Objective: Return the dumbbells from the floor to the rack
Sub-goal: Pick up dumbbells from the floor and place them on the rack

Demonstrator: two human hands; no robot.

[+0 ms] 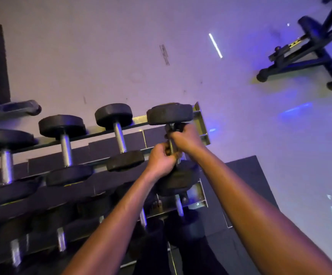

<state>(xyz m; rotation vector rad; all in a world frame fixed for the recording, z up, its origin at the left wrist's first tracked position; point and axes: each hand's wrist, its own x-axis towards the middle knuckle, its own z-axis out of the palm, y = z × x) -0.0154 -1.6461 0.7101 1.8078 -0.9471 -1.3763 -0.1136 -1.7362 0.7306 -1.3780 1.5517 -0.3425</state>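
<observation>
Both hands, left hand (162, 157) and right hand (185, 138), grip the dumbbell (170, 114) handle, fingers curled tight, at the rack (200, 120) end.

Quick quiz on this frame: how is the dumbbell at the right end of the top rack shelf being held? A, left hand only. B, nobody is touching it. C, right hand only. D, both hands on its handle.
D: the left hand and right hand both grip the handle of the dumbbell at the rack end.

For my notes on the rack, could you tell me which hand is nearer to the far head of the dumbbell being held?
Right. The right hand grips the handle just below the far head; the left hand grips lower, nearer the near head.
</observation>
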